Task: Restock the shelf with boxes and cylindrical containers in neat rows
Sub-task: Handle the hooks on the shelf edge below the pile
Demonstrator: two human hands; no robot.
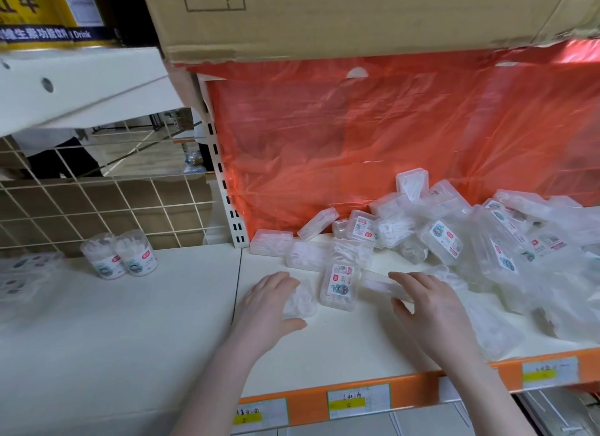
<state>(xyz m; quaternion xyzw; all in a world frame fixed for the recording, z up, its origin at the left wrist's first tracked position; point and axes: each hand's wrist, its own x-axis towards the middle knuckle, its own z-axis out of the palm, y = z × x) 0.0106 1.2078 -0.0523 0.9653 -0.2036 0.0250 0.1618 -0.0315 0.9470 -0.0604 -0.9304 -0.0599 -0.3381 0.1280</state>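
Note:
A loose heap of several clear plastic boxes (454,237) with white contents covers the right part of the white shelf (341,348). My left hand (269,301) rests on one flat clear box (300,301), fingers curled over its left side. My right hand (428,302) grips another clear box (383,284) at its right end. Between them lies a labelled box (341,281), face up. Two clear cylindrical containers (118,255) stand upright side by side at the back of the left shelf section.
A red plastic sheet (373,137) hangs behind the heap. A cardboard carton (341,17) sits overhead. A white wire grid (97,195) backs the left section. More blurred packs (22,273) lie at far left. An orange edge strip (422,387) with price labels fronts the shelf.

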